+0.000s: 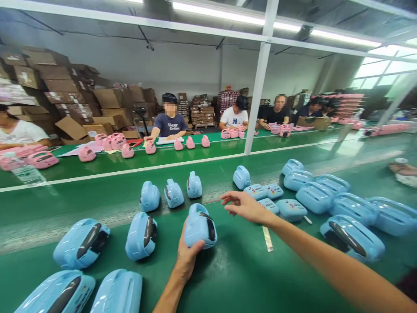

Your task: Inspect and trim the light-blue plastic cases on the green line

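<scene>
Ceiling tubes (218, 13) and bright windows (374, 68) light our scene, glaring off the green surface (347, 150). We see blurred, stretched edges.

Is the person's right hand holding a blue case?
No, the left hand holds a blue case, while the right hand shows none between its fingers.

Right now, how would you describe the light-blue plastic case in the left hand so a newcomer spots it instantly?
On the long green work surface, find the left hand near the bottom centre. It holds a glossy light-blue plastic case with a looped handle and dark side panel. Among the neighbouring blue cases, only this one is held.
</scene>
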The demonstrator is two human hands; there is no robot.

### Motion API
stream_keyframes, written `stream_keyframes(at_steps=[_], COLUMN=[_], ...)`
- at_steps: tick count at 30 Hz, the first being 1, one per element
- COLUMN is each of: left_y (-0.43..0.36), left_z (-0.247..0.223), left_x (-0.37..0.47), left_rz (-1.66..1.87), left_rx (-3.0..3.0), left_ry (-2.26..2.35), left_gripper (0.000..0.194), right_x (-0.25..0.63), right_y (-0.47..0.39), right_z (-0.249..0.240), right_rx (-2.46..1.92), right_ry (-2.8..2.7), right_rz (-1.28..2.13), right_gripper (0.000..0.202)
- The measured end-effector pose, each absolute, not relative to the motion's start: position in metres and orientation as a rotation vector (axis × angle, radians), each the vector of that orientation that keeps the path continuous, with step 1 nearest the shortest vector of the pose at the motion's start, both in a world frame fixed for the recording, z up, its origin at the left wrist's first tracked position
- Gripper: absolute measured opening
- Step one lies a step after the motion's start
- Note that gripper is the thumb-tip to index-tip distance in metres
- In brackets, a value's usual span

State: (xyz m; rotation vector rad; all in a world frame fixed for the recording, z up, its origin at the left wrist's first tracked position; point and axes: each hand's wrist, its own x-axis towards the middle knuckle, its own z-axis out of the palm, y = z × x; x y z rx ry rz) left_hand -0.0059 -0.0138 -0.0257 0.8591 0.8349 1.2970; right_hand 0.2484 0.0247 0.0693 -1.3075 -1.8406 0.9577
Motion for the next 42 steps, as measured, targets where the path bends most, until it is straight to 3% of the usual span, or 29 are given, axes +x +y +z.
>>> stream_keyframes(at_steps=[5, 17, 25, 42], left_y=[-0.003, 0.0, 0.002, 0.001], left_z=[-0.013, 0.0, 0.0, 0.004], left_x=[-0.013, -0.011, -0.009, -0.008], left_rz=[1.181, 1.175, 1.17, 1.164], left_rx=[0.356, 0.355, 0.411, 0.343], left_ry=[0.537, 0.704, 0.698, 0.689], left_gripper=[0.065, 0.068, 0.071, 0.07], right_x=[0.361, 0.451, 0.46, 0.463], right_y=[0.026, 0.006, 0.003, -0.008], right_z=[0.087, 0.058, 0.057, 0.046], right_rx=[-1.626, -2.175, -2.06, -1.804], right_ry=[-1.975, -2.358, -2.464, -2.575], right_rz=[0.647, 0.298, 0.241, 0.174], right_gripper=[0.051, 0.081, 0.069, 0.088])
